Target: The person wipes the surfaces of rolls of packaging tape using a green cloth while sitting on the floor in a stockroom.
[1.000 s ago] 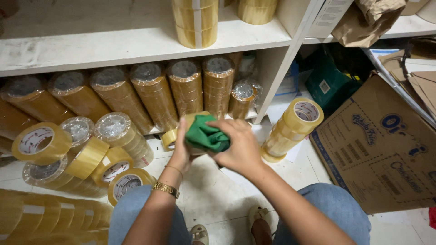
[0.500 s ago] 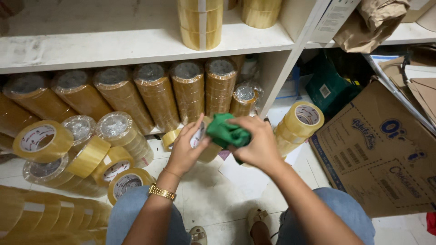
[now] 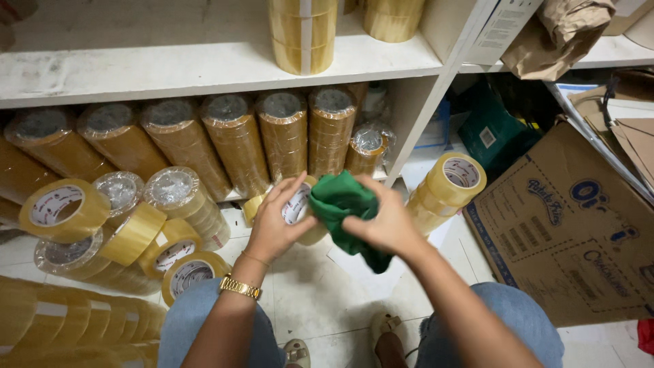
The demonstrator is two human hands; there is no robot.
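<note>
Storeroom, white shelving point(image 3: 204, 68) above a pale tiled floor point(image 3: 320, 293). We sit low before the bottom shelf. Wrapped sleeves of tan packing tape point(image 3: 231, 143) lie in a row under the shelf; loose rolls point(image 3: 61, 211) pile at our left, a short stack of rolls point(image 3: 443, 191) stands on the floor at right, beside a printed cardboard carton point(image 3: 579, 232).

Our left hand point(image 3: 276, 221) is curled around one tape roll point(image 3: 300, 208), fingers over its rim, core facing us. Our right hand point(image 3: 385, 221) is closed on a bunched green cloth point(image 3: 344, 204), pressed against the roll's side.

Handling, as we judge it: the roll is stiff, moderately weighty, smooth-sided; best taken across the rim or through the core. The cloth is soft and light; any bunched fold gives hold.
</note>
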